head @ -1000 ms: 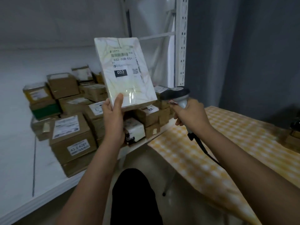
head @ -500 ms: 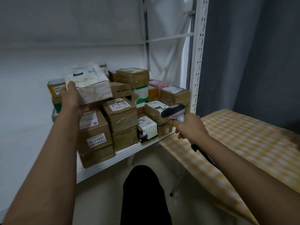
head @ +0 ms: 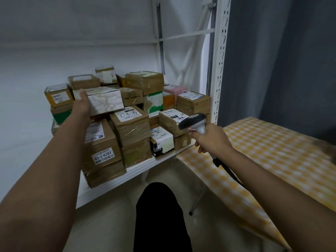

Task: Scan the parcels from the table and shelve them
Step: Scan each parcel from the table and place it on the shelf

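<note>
White shelving (head: 138, 171) at centre-left: left hand (head: 81, 104) grips the marbled parcel (head: 103, 100) lengthwise atop stacked boxes (head: 131, 128), right hand (head: 211, 139) clutching the scanner (head: 192, 120).

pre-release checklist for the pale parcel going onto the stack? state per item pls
1. Left hand has a grip on the pale parcel: ok.
2. Parcel is over the stacked boxes on the shelf: ok.
3. Parcel fully resting on the boxes below: cannot tell, hand hides the near edge.
4. Parcel sits level: not ok, slightly tilted.
5. Right hand holds the scanner apart from the stack: ok.
</note>
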`<action>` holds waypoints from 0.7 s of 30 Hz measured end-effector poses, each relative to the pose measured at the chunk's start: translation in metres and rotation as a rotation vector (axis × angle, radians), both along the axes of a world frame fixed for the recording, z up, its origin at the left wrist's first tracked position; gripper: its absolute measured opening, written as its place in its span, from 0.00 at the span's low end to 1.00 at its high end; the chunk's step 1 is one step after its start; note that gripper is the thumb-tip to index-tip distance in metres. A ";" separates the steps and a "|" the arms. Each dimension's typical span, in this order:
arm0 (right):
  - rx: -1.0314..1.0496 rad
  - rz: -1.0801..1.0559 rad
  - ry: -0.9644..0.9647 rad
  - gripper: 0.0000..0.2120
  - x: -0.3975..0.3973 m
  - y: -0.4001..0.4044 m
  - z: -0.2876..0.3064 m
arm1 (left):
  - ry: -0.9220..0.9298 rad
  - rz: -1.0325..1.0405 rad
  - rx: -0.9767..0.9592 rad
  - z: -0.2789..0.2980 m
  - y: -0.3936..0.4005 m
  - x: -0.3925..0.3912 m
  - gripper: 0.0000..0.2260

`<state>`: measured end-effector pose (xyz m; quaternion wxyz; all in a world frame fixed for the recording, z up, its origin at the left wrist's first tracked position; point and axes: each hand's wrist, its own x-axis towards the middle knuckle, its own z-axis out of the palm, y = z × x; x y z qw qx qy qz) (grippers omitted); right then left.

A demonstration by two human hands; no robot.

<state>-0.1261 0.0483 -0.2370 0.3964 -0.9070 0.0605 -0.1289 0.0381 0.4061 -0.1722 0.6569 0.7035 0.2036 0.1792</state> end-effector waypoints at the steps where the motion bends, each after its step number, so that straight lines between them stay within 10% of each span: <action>1: 0.005 0.001 0.005 0.19 0.000 0.000 0.000 | 0.009 0.018 0.054 -0.002 0.000 0.002 0.35; 16: 0.017 0.019 0.027 0.17 0.002 0.002 -0.005 | -0.102 0.175 0.677 -0.011 -0.033 -0.033 0.33; 21: 0.019 0.022 0.033 0.17 0.001 -0.005 -0.007 | -0.317 -0.053 0.803 -0.014 -0.095 -0.064 0.31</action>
